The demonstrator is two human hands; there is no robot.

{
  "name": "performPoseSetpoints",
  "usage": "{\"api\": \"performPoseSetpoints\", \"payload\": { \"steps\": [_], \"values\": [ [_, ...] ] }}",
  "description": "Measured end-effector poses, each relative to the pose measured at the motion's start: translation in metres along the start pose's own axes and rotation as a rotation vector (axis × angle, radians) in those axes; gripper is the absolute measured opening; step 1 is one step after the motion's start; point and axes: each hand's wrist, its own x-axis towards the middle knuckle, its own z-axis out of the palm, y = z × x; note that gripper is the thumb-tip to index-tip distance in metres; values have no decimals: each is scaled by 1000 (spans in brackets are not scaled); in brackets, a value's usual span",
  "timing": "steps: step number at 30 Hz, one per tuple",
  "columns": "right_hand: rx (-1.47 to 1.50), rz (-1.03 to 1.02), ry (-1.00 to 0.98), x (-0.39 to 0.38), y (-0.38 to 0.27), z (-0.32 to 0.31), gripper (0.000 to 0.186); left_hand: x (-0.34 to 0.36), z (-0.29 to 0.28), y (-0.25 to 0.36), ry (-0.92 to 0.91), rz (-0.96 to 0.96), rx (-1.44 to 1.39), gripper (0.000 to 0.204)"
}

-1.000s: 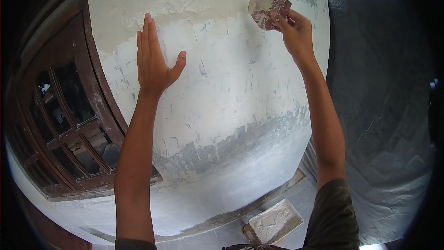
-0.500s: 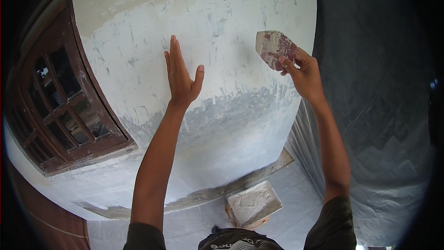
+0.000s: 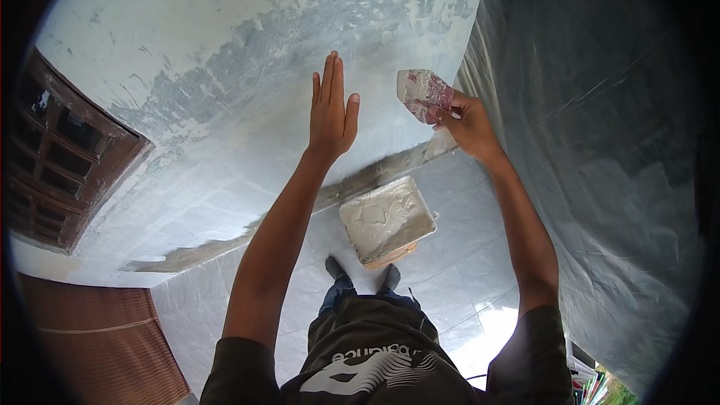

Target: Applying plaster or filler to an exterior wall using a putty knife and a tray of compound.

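Observation:
My right hand (image 3: 471, 126) pinches a flat reddish putty scraper (image 3: 420, 94) by its edge, thumb on the near face. Pale filler smears its blade, which points left and away from my fingers. My left hand (image 3: 330, 116) is raised in front of the wall (image 3: 225, 82), fingers straight and thumb apart, with nothing in it. Whether its fingertips touch the wall I cannot tell. White and grey patches of filler cover the wall's surface. Below both hands, a rectangular tray (image 3: 428, 229) holds wet, off-white putty (image 3: 381, 214) with a furrowed top.
A brown wooden window (image 3: 112, 151) with small panes is set in the wall at left. Dark plastic sheeting (image 3: 592, 142) hangs along the right. My feet stand on the grey tiled floor (image 3: 315, 236) behind the tray. A brown ribbed panel (image 3: 97, 345) lies at lower left.
My view has tilted downward, bringing the tray, my feet and more floor into sight. Both hands keep their poses; the scraper stays in my right hand.

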Motion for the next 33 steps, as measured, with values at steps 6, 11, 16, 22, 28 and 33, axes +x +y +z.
{"api": "performPoseSetpoints", "payload": {
  "steps": [6,11,16,22,28,33],
  "values": [
    [32,229,-58,-52,122,10,9,-101,55,1,-248,-196,-8,56],
    [-229,289,-79,-101,201,32,14,-179,85,-4,-423,-318,7,56],
    [-351,385,-160,-157,263,58,13,-248,109,-3,-511,-434,-37,58],
    [-380,435,-239,-217,322,92,20,-321,125,-1,-609,-511,-77,62],
    [-476,328,-256,-258,361,118,31,-374,140,-3,-694,-582,-101,65],
    [-603,264,-240,-279,378,136,27,-413,154,1,-742,-612,-145,67]
  ]
}}
